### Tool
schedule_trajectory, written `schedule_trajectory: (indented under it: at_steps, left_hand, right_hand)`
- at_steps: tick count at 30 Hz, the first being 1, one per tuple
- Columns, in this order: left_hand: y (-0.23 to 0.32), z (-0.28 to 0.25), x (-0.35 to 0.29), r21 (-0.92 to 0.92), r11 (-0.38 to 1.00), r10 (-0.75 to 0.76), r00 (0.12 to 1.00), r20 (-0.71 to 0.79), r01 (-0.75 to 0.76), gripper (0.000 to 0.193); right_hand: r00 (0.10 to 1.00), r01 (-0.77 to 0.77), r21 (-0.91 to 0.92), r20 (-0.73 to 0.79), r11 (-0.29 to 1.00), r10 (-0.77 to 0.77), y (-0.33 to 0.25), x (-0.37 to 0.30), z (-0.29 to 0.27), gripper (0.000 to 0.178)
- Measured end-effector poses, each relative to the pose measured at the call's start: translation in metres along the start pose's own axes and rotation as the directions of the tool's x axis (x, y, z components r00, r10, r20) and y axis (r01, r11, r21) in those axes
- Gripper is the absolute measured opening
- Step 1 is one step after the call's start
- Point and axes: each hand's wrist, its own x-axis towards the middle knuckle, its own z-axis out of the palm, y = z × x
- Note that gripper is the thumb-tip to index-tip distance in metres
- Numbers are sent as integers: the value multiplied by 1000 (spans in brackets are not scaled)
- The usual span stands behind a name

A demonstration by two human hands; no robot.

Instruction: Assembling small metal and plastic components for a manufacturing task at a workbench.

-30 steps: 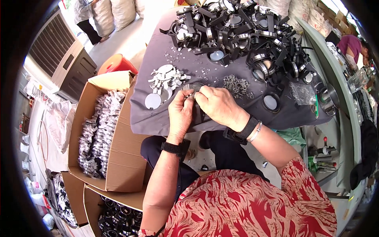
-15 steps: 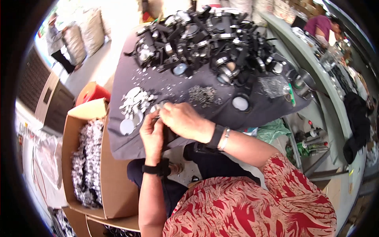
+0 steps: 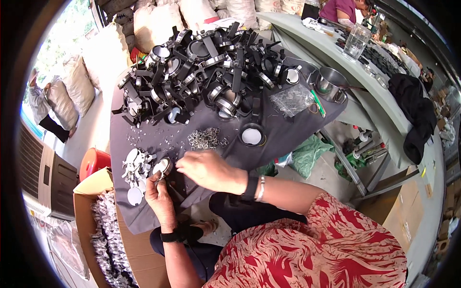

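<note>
My left hand [image 3: 159, 197] grips a round metal-rimmed part with a white face [image 3: 163, 166], thumb and fingers closed on its near edge. Just to its right, apart from it, is my right hand [image 3: 211, 170], its fingertips drawn together; what they pinch, if anything, is too small to make out. Left of the held part lies a heap of white discs and scraps [image 3: 138, 165]. A pile of small metal clips [image 3: 204, 138] sits beyond my right hand. Another round part with a black rim and white face [image 3: 252, 135] rests to the right of the clips.
A large heap of round metal-rimmed parts with black handles [image 3: 211, 62] covers the far table. At right are a clear plastic bag [image 3: 292, 101], a green stick [image 3: 318, 103] and a steel pot [image 3: 331, 82]. A cardboard box [image 3: 144, 249] stands left; a person [image 3: 338, 12] works beyond.
My right hand has drawn away to the right from my left hand, and the round part in my left hand now shows. The whole view has shifted.
</note>
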Motion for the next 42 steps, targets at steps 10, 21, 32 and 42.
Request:
schedule_trajectory:
  at_steps: [10,21,32,42]
  left_hand:
    - [6,3,2,-79,995,-68,998,3,68,15]
    - [-8,-2,4,49,997,52,999,-3,-51,15]
    - [8,-10,-4,224,974,51,998,-42,-41,17]
    - [15,13,-2,-64,997,-39,999,0,39,14]
  right_hand:
    - [943,-269,-676,-39,686,331,135,-67,-165,6]
    - [918,187,-813,344,552,196,132,-62,-173,12]
    - [969,-42,-774,123,632,215,116,-49,-144,9]
    - [881,-473,368,172,801,441,8,-21,-51,3]
